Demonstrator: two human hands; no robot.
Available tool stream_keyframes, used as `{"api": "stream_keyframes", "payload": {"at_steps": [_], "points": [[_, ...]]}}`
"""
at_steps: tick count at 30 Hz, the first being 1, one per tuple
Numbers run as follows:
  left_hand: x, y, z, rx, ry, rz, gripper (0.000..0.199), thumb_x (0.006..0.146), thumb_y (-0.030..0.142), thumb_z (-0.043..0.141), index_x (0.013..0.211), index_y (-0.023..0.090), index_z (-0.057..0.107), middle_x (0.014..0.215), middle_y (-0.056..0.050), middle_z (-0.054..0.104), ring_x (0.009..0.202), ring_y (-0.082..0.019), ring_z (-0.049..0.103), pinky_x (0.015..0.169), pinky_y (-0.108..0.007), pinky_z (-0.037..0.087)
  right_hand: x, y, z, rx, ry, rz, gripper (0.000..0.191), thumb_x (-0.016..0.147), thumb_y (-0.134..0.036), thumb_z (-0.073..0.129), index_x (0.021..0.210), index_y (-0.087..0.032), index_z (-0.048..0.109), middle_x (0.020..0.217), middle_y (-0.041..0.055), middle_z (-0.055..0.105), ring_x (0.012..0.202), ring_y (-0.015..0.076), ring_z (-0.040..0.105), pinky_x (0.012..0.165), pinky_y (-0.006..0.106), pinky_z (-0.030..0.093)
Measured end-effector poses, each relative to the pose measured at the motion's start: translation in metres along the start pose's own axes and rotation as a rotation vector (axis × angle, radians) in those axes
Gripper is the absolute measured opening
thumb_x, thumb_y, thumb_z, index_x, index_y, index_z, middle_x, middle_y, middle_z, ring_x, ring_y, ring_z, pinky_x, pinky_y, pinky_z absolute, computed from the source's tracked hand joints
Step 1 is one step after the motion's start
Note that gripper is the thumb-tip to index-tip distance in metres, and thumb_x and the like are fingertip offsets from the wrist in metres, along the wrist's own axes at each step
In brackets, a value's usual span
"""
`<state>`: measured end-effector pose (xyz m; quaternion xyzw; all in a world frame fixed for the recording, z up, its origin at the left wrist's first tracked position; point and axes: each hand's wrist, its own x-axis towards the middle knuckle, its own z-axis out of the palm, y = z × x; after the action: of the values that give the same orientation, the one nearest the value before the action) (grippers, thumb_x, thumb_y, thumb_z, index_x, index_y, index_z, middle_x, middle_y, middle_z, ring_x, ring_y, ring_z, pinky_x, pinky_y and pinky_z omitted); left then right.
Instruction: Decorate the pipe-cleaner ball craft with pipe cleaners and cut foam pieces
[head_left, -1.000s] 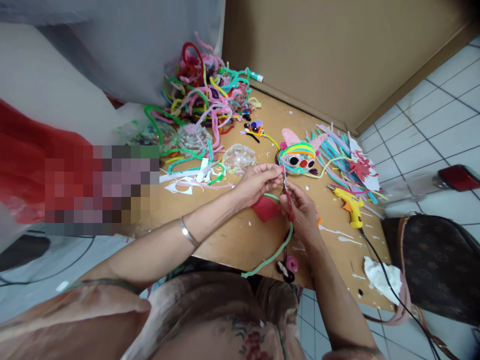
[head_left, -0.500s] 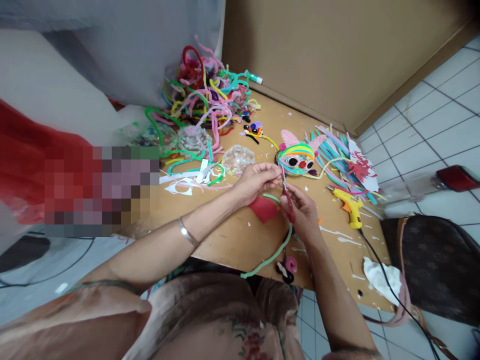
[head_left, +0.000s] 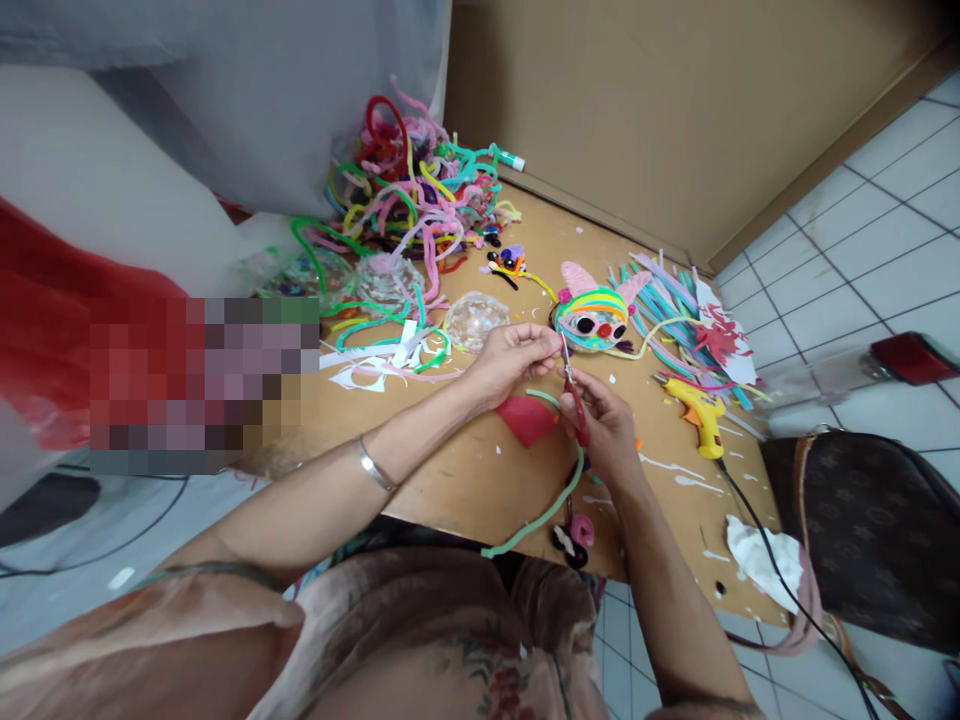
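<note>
My right hand grips a pair of scissors with red handles, their blades pointing away from me. The blade tips meet the fingertips of my left hand, which pinches something too small to make out. Just under both hands lie a red piece of paper and a pale green pipe cleaner, which curves down past the table's near edge. Beyond my fingers sits an animal face with pink ears, black eyes, a red nose and coloured stripes.
A yellow glue gun with a black cord lies to the right, near a brown handbag. Pipe cleaners are heaped at the back left, more at the right. A clear dome and white paper scraps lie left of centre.
Almost nothing differs. Both hands and the scissors hold nearly the same position, with only a very slight shift.
</note>
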<state>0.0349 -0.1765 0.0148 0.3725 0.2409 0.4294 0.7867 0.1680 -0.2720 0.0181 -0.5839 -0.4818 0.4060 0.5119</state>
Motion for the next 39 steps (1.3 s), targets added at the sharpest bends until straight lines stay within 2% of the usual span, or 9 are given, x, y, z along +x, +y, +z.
{"api": "stream_keyframes", "payload": {"at_steps": [8,15,26,33,39], "points": [[-0.0011,0.0028,0.0006,-0.007,0.003,0.013,0.03,0.062,0.029,0.085,0.074,0.01,0.065,0.067,0.001,0.064,0.055,-0.003,0.054,0.055,-0.017,0.043,-0.0007,0.0004,-0.0004,-0.037,0.003,-0.001,0.055,0.07,-0.053,0.076,0.111,-0.019,0.066,0.068,-0.0041,0.049,0.053,0.0064,0.038,0.047,0.021,0.033],[-0.0015,0.0017,-0.0001,0.038,-0.046,-0.01,0.027,0.063,0.026,0.083,0.072,0.011,0.063,0.064,0.001,0.064,0.053,-0.004,0.054,0.056,-0.017,0.043,-0.0002,0.0021,-0.0006,-0.004,0.0,-0.001,0.053,0.07,-0.052,0.077,0.111,-0.019,0.067,0.068,-0.0043,0.048,0.051,0.0062,0.037,0.048,0.023,0.032],[-0.0027,0.0054,0.0038,0.084,-0.006,0.023,0.007,0.069,0.015,0.068,0.07,0.011,0.062,0.061,0.001,0.062,0.05,-0.004,0.052,0.053,-0.017,0.041,0.0005,0.0039,0.0002,-0.052,0.025,-0.023,0.055,0.07,-0.056,0.075,0.109,-0.018,0.067,0.064,-0.006,0.047,0.048,0.0049,0.037,0.043,0.021,0.028],[-0.0023,0.0046,0.002,0.124,0.023,0.041,0.006,0.068,0.017,0.066,0.069,0.013,0.062,0.062,0.001,0.062,0.052,-0.005,0.052,0.053,-0.017,0.041,-0.0004,0.0006,0.0001,-0.021,0.009,0.017,0.058,0.067,-0.058,0.077,0.108,-0.018,0.067,0.057,-0.0082,0.045,0.044,0.0052,0.038,0.043,0.022,0.029],[-0.0022,0.0028,0.0015,0.134,0.044,0.058,0.007,0.068,0.019,0.066,0.07,0.013,0.063,0.063,0.001,0.061,0.052,-0.005,0.052,0.053,-0.017,0.041,-0.0001,0.0033,-0.0007,0.031,0.019,0.042,0.054,0.068,-0.052,0.079,0.108,-0.018,0.067,0.06,-0.0081,0.047,0.044,0.0047,0.039,0.044,0.022,0.032]]}}
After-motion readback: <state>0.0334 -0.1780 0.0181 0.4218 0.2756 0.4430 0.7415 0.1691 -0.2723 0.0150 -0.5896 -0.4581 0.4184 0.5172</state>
